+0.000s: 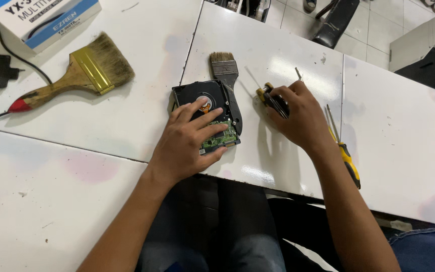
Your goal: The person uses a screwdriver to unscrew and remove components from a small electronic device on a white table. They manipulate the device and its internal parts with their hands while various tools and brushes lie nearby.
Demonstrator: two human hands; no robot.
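Left hand (pixel 190 138) pins hard drive (pixel 208 113) (near the table edge (pixel 237 174)); right hand (pixel 298 113) seemingly grips screwdriver (pixel 273 100).

Work surface: glossy white tabletop panels (pixel 101 126) filled most of the frame, butted together with dark seams between them.
Floor: pale square tiles (pixel 368 30) showed at the upper right.
Furniture: a black chair leg (pixel 336 22) stood at the top; a white boxy cabinet (pixel 421 43) sat at the far upper right.
Light: soft overhead glare lay on the panels.
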